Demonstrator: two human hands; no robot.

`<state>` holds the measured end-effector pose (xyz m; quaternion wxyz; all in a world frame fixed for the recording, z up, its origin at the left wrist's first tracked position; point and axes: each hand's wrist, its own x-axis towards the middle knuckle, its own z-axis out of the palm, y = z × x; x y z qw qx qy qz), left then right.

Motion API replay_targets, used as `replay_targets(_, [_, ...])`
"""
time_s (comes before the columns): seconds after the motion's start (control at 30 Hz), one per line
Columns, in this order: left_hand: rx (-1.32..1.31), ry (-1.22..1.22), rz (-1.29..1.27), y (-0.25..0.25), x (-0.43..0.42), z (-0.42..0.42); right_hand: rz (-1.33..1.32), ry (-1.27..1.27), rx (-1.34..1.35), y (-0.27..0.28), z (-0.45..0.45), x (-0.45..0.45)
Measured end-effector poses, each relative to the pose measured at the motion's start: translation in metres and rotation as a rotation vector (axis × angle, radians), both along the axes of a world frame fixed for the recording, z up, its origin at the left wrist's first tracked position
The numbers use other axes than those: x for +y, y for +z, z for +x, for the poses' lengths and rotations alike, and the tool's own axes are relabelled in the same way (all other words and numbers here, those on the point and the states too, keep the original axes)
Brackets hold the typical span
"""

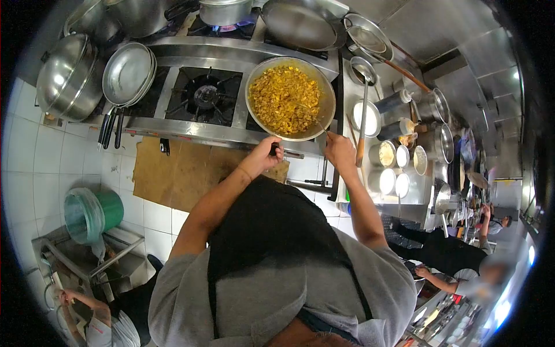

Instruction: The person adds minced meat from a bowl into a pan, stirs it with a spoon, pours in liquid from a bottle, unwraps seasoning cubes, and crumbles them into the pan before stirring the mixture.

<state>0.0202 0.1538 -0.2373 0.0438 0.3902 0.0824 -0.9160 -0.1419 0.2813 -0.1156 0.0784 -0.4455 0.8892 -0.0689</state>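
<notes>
A wide frying pan [329, 99] sits on the stove's front right, filled with chopped yellow-brown food [283, 95]. My left hand [263, 156] is closed around the pan's dark handle, at the edge of the stove nearest me. In my right hand [341, 151], by the pan's lower right rim, is a thin metal utensil [319, 123]. Its far end reaches into the food, so its head is hidden. Just right of that hand, a ladle [363, 115] with a wooden handle lies across the counter's containers.
Left of the pan is a bare burner [206, 95], then stacked frying pans [128, 75]. A pot [225, 10] stands over a lit flame behind. Containers of ingredients [387, 153] crowd the right counter. A green bin [104, 211] is at left. Co-workers [457, 251] stand right and lower left.
</notes>
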Motion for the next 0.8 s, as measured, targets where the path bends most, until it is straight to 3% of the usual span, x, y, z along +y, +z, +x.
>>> replay_targets(0.17, [0.091, -0.033, -0.097, -0.005, 0.005, 0.002, -0.007, 0.121, -0.041, -0.038, 0.014, -0.023])
replay_targets(0.27, [0.125, -0.006, -0.118, -0.022, 0.007, 0.0, 0.067, -0.032, -0.065, -0.082, -0.01, -0.043])
replay_targets(0.5, [0.089, 0.057, -0.159, -0.01, 0.005, 0.005, 0.002, 0.061, 0.15, 0.019, -0.006, -0.024])
replay_targets(0.8, [0.105, 0.024, -0.144, -0.018, 0.004, -0.004, 0.147, 0.376, 0.23, -0.074, 0.025, -0.09])
